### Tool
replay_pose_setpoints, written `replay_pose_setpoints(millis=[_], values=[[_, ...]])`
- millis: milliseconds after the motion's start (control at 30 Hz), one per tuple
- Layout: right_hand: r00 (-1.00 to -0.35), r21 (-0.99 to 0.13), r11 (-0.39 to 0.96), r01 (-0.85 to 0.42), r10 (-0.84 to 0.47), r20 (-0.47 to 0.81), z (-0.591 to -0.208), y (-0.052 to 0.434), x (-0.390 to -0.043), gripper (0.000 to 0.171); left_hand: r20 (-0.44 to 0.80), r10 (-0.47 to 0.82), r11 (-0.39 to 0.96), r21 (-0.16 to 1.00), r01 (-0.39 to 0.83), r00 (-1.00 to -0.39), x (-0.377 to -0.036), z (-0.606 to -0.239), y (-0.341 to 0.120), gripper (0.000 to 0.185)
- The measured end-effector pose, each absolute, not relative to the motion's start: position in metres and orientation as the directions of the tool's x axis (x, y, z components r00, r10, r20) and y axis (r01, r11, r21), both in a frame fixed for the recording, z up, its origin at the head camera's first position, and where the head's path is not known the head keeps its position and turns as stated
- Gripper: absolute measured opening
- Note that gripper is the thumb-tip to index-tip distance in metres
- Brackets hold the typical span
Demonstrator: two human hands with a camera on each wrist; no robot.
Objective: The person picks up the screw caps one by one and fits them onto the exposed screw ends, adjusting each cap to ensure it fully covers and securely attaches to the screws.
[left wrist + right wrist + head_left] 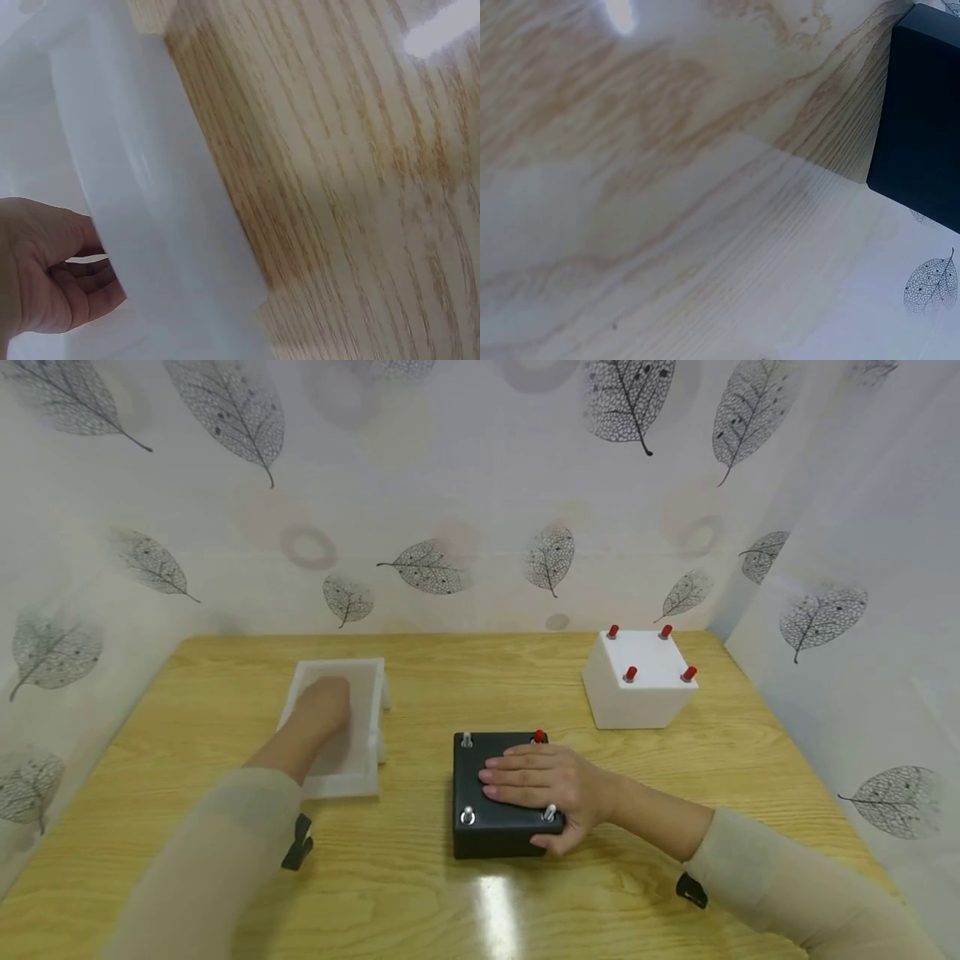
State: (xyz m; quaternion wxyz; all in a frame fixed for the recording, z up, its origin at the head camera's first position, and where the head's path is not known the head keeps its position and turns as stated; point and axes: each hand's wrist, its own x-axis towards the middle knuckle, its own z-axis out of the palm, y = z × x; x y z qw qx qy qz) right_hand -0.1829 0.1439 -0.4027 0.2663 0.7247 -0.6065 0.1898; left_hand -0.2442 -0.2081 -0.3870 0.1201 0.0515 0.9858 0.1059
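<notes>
My left hand [326,702] reaches down into a white translucent plastic bin [341,787] on the left of the table. In the left wrist view the thumb and fingers of that hand [52,270] are bent toward each other, their tips hidden behind the bin wall [161,180]. I cannot tell whether they hold anything. My right hand [547,785] lies flat on top of a black box [480,777], fingers straight, thumb down at its near right side. Bare metal posts [468,815] stand at three of the box's corners; a red cap [538,737] covers the far right one.
Farther back on the right stands a white box [648,660] with red caps [631,673] on its corner posts. A leaf-patterned curtain [480,510] closes off the back and sides of the wooden table [390,893].
</notes>
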Motion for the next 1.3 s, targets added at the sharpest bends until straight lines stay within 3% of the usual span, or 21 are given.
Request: replay_pose_setpoints(millis=[267, 633, 867, 1033, 1300], values=[[0.189, 0.153, -0.120, -0.981, -0.776, 0.601, -0.404, 0.143, -0.183, 0.058, -0.197, 0.145, 0.972, 0.213, 0.103, -0.970, -0.240, -0.384, -0.204, 0.011], [0.191, 0.154, -0.122, -0.981, -0.771, 0.608, -0.404, 0.143, -0.183, 0.059, -0.271, 0.165, 0.926, 0.373, 0.054, -0.948, -0.248, -0.388, -0.200, 0.016], [0.192, 0.154, -0.123, -0.980, -0.767, 0.612, -0.404, 0.143, -0.183, 0.060, -0.352, 0.140, 0.836, 0.543, -0.080, -0.925, -0.248, -0.392, -0.200, 0.021], [0.191, 0.155, -0.121, -0.981, -0.770, 0.609, -0.404, 0.143, -0.183, 0.060, -0.442, 0.124, 0.675, 0.694, -0.251, -0.888, -0.246, -0.395, -0.201, 0.030], [0.190, 0.154, -0.121, -0.981, -0.768, 0.612, -0.404, 0.142, -0.183, 0.060, -0.498, 0.174, 0.529, 0.775, -0.346, -0.850, -0.242, -0.392, -0.204, 0.032]])
